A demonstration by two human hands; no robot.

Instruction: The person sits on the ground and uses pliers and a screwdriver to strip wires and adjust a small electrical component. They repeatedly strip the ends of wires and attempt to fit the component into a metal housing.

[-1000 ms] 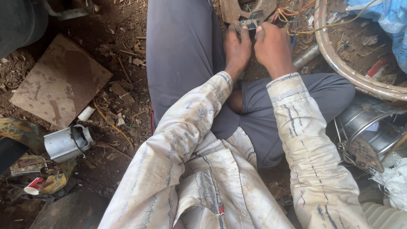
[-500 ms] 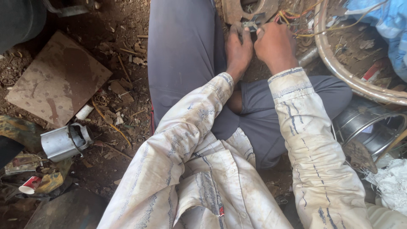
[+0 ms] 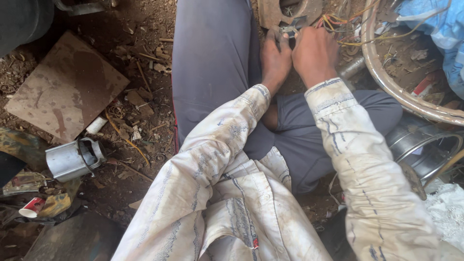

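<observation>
The person is sitting on the dirt with one leg stretched forward, both arms in a stained pale shirt reaching out between the knees. The left hand [image 3: 276, 59] and the right hand [image 3: 315, 53] are meeting at a small metal part [image 3: 290, 30], which is lying at the lower edge of a rusty plate [image 3: 285, 12] near the top of the head view. The fingers of both hands are curling in and pinching that part from either side; it is largely hidden behind the knuckles, so what exactly it is I cannot say, perhaps a clip or bracket. Yellow and red wires [image 3: 340, 26] are trailing away from just beside the right hand toward a big rusted ring [image 3: 386, 84] that is curving across the right side. A shiny steel pot [image 3: 425, 145] is resting below that ring, near the right sleeve. Off to the left, well apart from the hands, a flat brown board [image 3: 67, 87] is lying on the ground, and a dented metal can [image 3: 75, 158] is lying on its side below it.
</observation>
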